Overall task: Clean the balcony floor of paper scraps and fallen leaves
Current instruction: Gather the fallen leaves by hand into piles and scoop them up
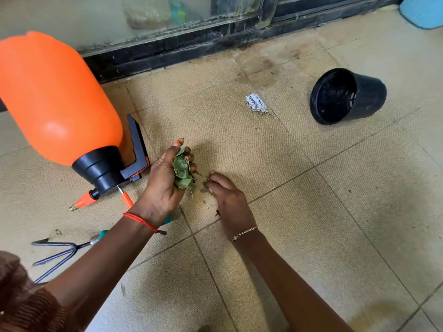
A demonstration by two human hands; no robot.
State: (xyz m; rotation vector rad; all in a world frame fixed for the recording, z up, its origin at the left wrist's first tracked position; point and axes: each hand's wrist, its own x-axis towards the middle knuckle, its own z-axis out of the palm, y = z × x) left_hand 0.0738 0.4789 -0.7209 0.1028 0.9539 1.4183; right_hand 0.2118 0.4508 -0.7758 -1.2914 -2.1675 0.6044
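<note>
L hand (165, 185) is gripping a bunch of crumpled green leaves (183, 171), fingers curling round it, thumb w/ orange nail sticking up. R hand (227, 200) is reaching palm-down just beside it, fingertips bunched narrow & touching the floor at the end of a thin green stem (201, 174) poking out of the bunch. Can't tell whether it's actually pinching anything.

Beige textured tiled balcony floor (311, 212) is showing stains, dust & dark grout lines. A torn white printed paper scrap (256, 104) is lying flat on a tile beyond the hands. A round black plastic plant pot (347, 97) is lying on its side near it, to the R. A big orange plastic pressure sprayer w/ black cap (55, 99) is lying on its side at L, nozzle end near the L wrist. A metal three-prong hand rake w/ teal handle (60, 250) is lying partly under the L forearm. A dark sliding-door track (191, 44) is running along the far edge, and a light blue object (424, 13) is showing in the top R corner.

Both forearms are stretching fwd & down. A red thread bracelet (141, 221) is sitting on the L wrist, a bead bracelet (244, 233) on the R.
</note>
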